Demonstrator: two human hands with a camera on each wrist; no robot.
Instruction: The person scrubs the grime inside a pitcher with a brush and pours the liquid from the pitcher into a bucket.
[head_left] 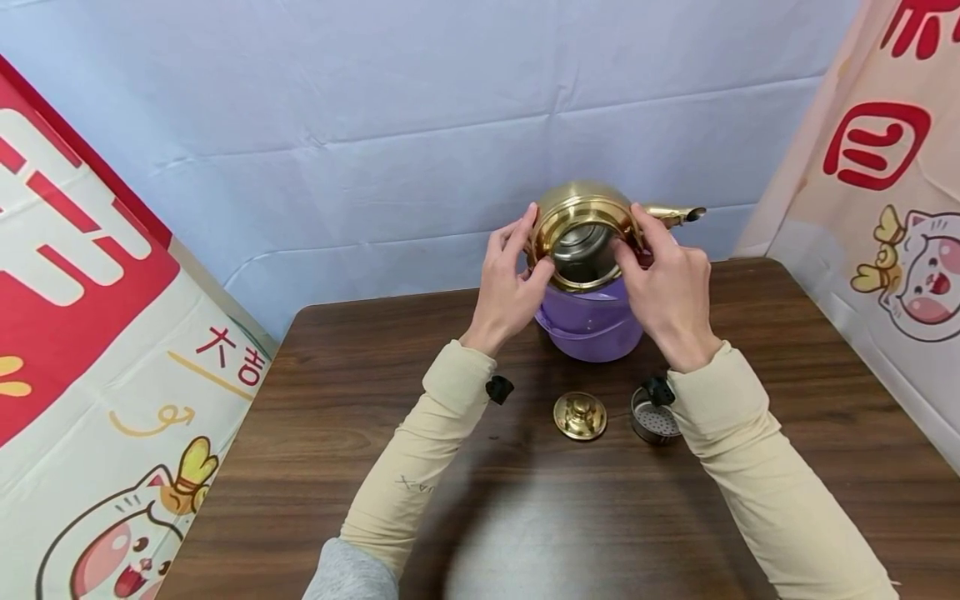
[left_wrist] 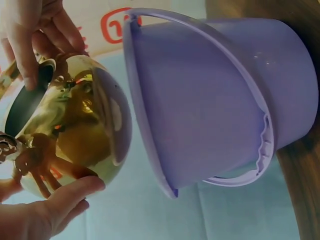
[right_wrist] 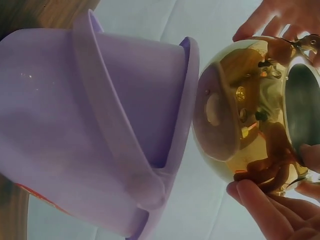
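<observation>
Both hands hold a shiny gold teapot (head_left: 581, 198) over a purple bucket (head_left: 594, 333), its round mouth lidless and tilted toward the head camera. The left hand (head_left: 508, 287) grips the pot's left side, thumb near the rim. On the spout side, the right hand (head_left: 670, 287) grips the pot, its thumb at the opening. In the left wrist view, the pot's body (left_wrist: 82, 120) is just above the bucket's rim (left_wrist: 142, 115). The right wrist view shows fingers (right_wrist: 260, 205) against the polished side. What the bucket contains is hidden.
A gold lid (head_left: 581, 416) with a knob lies on the dark wooden table (head_left: 360, 433). To its right, partly behind the right wrist, is a round metal strainer (head_left: 654, 419) with holes. A pale blue cloth (head_left: 420, 167) hangs behind the table; printed cloths flank it.
</observation>
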